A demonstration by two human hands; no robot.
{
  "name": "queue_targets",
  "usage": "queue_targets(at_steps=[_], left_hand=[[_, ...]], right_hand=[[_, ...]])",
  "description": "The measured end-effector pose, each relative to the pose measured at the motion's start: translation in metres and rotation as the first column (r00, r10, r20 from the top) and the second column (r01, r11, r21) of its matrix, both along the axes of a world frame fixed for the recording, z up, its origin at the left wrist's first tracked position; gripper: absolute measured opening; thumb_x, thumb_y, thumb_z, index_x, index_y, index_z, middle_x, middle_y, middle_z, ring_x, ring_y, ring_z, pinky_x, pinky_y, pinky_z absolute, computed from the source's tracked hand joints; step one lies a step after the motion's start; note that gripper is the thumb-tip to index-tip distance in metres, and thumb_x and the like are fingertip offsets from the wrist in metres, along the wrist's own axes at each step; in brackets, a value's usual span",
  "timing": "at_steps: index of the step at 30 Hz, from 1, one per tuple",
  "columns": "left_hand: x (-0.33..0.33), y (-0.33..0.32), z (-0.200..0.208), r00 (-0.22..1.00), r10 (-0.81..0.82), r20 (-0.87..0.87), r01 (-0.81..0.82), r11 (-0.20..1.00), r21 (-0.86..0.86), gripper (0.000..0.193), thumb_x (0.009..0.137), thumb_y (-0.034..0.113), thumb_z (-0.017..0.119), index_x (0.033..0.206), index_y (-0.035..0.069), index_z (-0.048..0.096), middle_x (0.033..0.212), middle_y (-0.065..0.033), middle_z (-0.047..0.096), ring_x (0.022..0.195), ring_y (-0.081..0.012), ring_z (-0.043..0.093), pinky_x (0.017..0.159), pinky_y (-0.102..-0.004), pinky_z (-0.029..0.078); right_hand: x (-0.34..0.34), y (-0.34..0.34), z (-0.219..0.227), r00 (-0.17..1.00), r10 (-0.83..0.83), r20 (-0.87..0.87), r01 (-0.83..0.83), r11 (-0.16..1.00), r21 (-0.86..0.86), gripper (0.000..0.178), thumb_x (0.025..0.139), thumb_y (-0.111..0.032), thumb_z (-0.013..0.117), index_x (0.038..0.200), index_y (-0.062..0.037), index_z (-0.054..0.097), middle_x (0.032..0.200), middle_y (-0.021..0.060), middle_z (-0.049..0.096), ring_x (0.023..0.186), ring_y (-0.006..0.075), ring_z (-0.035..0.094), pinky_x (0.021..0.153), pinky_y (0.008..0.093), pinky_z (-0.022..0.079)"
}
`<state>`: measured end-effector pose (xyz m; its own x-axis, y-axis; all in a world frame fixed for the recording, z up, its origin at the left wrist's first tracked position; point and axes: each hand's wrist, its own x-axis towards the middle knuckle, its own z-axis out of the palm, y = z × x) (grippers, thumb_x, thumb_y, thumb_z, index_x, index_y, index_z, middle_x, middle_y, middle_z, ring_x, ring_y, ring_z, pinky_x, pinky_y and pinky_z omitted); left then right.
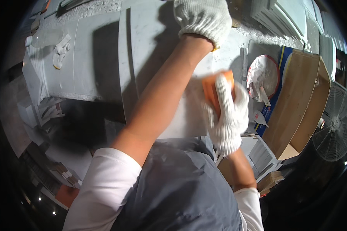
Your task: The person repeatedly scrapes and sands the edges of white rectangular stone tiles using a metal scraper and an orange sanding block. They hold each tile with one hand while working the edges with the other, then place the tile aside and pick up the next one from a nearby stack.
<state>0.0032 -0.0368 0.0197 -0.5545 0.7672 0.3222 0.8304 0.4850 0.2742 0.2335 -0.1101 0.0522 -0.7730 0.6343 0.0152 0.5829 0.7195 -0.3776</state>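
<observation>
A pale marbled slab (pixel 181 111) lies in front of me, its near edge close to my grey apron. My right hand (pixel 229 115), in a white knit glove, is closed around an orange rectangular block (pixel 211 91) over the right part of the slab. Hand and block are slightly smeared by motion. My left hand (pixel 202 19), gloved the same way, reaches to the slab's far part at the top of the view. Its back faces me, and its fingers are hidden. Shadow from the left arm falls across the slab.
A crumpled white glove (pixel 59 52) lies on the grey surface at left. To the right are a red-rimmed round container (pixel 263 77) with white material, a small white bottle (pixel 260 118) and an open cardboard box (pixel 293 104). A fan (pixel 335 123) stands beyond; stacked panels (pixel 281 19) lean far right.
</observation>
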Motion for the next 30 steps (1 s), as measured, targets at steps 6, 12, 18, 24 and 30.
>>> queue_targets(at_steps=[6, 12, 18, 24, 30], left_hand=[[-0.002, 0.004, 0.000, 1.000, -0.001, 0.015, 0.001, 0.999, -0.051, 0.030, 0.081, 0.038, 0.064, 0.081, 0.010, 0.075, 0.083, -0.0140, 0.072, 0.088, -0.0308, 0.068, 0.085, -0.0464, 0.048], [0.001, -0.002, 0.004, 1.000, -0.030, -0.011, 0.030, 0.999, 0.019, 0.028, 0.081, 0.035, 0.063, 0.081, 0.010, 0.075, 0.086, -0.0145, 0.073, 0.090, -0.0316, 0.067, 0.084, -0.0469, 0.048], [-0.003, 0.006, 0.005, 0.997, 0.014, 0.070, -0.006, 0.994, -0.113, 0.030, 0.082, 0.038, 0.065, 0.079, 0.010, 0.075, 0.082, -0.0138, 0.073, 0.085, -0.0308, 0.068, 0.082, -0.0461, 0.049], [0.002, 0.000, -0.001, 1.000, -0.014, -0.018, 0.014, 1.000, 0.020, 0.023, 0.082, 0.027, 0.061, 0.079, 0.009, 0.075, 0.081, -0.0140, 0.072, 0.086, -0.0309, 0.068, 0.082, -0.0459, 0.049], [0.002, 0.001, 0.002, 1.000, -0.009, -0.006, 0.010, 1.000, 0.017, 0.022, 0.080, 0.024, 0.062, 0.076, 0.008, 0.076, 0.078, -0.0163, 0.073, 0.081, -0.0326, 0.069, 0.079, -0.0456, 0.050]], right_hand=[[0.041, -0.018, -0.010, 0.977, -0.031, -0.210, -0.060, 0.907, -0.416, 0.080, 0.096, -0.047, 0.063, 0.156, -0.0029, 0.036, 0.146, 0.0249, 0.046, 0.126, 0.0395, 0.054, 0.103, 0.0433, 0.046], [0.031, -0.004, -0.043, 0.867, -0.490, -0.093, 0.142, 0.421, -0.896, 0.060, 0.105, -0.020, 0.052, 0.159, -0.0160, 0.028, 0.113, 0.0060, 0.063, 0.075, 0.0111, 0.062, 0.062, 0.0241, 0.053], [0.042, -0.016, -0.051, 0.603, -0.795, 0.069, 0.036, -0.059, -0.998, 0.066, 0.104, -0.009, 0.048, 0.163, -0.0089, 0.017, 0.151, 0.0127, 0.045, 0.105, 0.0176, 0.064, 0.081, 0.0313, 0.057], [0.047, -0.017, -0.054, 0.730, -0.676, -0.105, -0.038, 0.113, -0.993, 0.071, 0.101, -0.012, 0.056, 0.162, -0.0092, 0.019, 0.138, 0.0130, 0.056, 0.111, 0.0207, 0.063, 0.091, 0.0337, 0.053], [0.063, -0.023, -0.056, 0.729, -0.682, -0.064, -0.096, -0.009, -0.995, 0.075, 0.099, -0.010, 0.056, 0.163, -0.0136, 0.018, 0.150, 0.0155, 0.047, 0.115, 0.0218, 0.061, 0.094, 0.0350, 0.054]])
